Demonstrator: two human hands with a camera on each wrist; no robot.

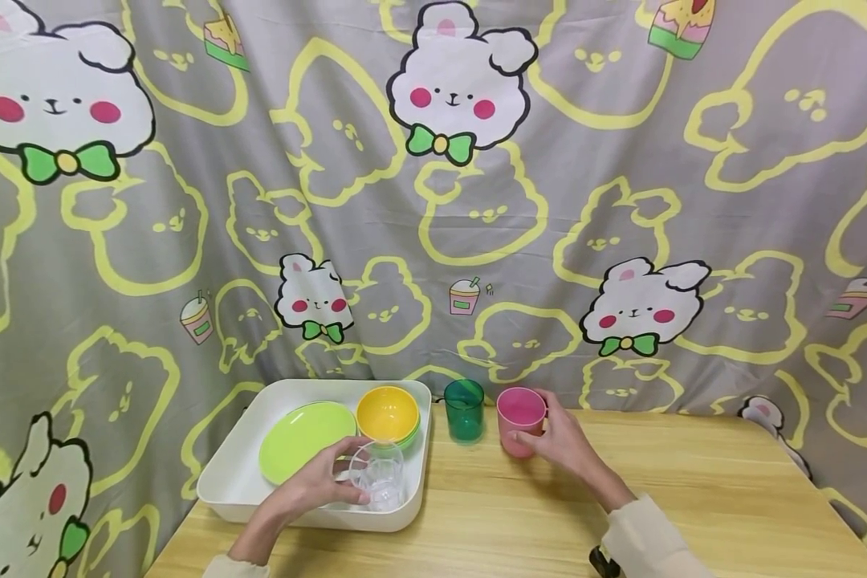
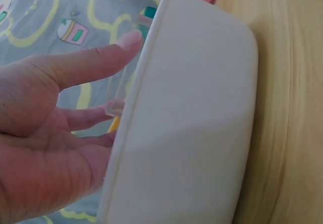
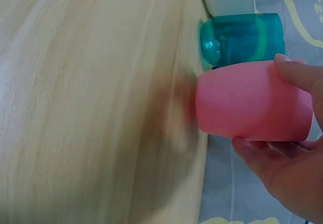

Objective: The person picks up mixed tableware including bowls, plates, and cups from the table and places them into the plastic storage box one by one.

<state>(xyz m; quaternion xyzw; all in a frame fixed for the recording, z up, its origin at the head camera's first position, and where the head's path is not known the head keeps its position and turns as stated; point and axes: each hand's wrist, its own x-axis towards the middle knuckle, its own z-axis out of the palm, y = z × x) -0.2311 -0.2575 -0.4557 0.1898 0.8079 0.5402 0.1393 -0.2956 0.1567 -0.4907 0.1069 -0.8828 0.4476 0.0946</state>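
Observation:
My left hand (image 1: 314,480) holds a clear cup (image 1: 384,482) over the front right part of a white tray (image 1: 220,494). In the left wrist view the tray's wall (image 2: 186,98) hides most of that cup and the fingertips. My right hand (image 1: 563,437) grips a pink cup (image 1: 514,429), thumb on one side and fingers on the other. The pink cup is upright, at or just above the table; the exact gap cannot be told. Beside it a green see-through cup (image 1: 465,413) stands upright, between the pink cup and the tray, also visible in the right wrist view (image 3: 242,40).
Inside the tray lie a lime green plate (image 1: 307,437) and a yellow bowl (image 1: 388,413) stacked on a green bowl (image 1: 412,437). A patterned curtain (image 1: 491,233) hangs behind the wooden table (image 1: 694,482). A dark object (image 1: 604,560) shows by the right sleeve.

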